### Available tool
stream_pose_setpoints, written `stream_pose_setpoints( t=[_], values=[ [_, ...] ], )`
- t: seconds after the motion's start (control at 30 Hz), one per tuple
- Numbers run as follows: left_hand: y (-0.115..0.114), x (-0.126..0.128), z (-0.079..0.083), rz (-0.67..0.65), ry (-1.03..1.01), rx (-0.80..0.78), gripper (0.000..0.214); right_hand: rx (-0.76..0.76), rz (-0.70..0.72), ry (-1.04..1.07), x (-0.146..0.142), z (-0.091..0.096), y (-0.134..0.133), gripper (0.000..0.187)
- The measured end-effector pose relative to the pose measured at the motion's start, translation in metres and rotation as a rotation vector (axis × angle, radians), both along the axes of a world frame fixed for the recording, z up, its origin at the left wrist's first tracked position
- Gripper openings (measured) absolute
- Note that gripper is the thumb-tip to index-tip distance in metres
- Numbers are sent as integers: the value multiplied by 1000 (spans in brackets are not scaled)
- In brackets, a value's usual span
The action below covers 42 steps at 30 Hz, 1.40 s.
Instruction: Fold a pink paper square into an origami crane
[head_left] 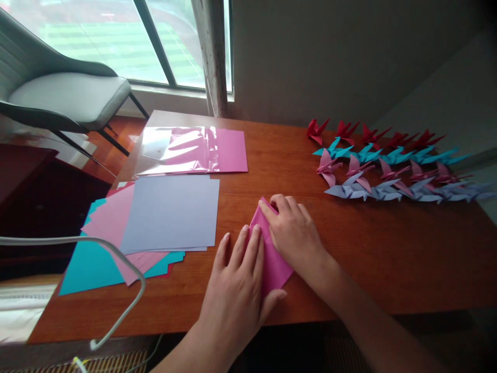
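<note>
The left hand (235, 282), fingers flat, likely steadies the pink paper (275, 265) while the right hand (297, 228), fingers curled, grips its edge.

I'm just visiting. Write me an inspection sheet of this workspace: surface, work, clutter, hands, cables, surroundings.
Surface: brown table.
Work: folded pink paper; four rows of paper birds, right.
Clutter: loose sheets, left; plastic sleeve beyond them.
Hands: left hand spread on the pink paper; right hand at its far end.
Cables: white cord at the table's left end; contact unclear.
Surroundings: chair, window and curtain.
</note>
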<state>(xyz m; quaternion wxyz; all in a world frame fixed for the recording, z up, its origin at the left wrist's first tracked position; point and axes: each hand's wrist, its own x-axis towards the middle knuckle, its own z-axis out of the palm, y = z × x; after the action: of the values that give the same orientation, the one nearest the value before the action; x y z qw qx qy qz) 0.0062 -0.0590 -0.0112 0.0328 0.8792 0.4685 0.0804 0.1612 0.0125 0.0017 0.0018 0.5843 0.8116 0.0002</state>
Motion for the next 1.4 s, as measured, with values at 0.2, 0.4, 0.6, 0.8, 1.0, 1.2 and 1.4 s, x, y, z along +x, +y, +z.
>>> stream_pose_setpoints(
  t=[0.2,0.4,0.6,0.8,1.0,1.2,1.4],
  values=[
    [-8,-1,2,10,11,-16,78,13,5,-20,-1,1,0,39],
    [-9,-1,0,13,24,-40,79,11,26,-22,0,0,-1,41],
    [-9,-2,1,10,22,-54,78,11,31,-26,1,1,0,43],
    [-12,-4,0,7,23,-50,79,16,29,-37,0,1,-1,43],
    [-12,-4,0,0,28,-60,80,43,31,-62,0,-3,-1,42],
    [-11,-4,-2,2,29,-57,79,94,53,-58,-1,-7,-3,41],
    [-9,-3,0,-2,33,-72,80,204,88,-44,1,-11,-2,36]
  ],
)
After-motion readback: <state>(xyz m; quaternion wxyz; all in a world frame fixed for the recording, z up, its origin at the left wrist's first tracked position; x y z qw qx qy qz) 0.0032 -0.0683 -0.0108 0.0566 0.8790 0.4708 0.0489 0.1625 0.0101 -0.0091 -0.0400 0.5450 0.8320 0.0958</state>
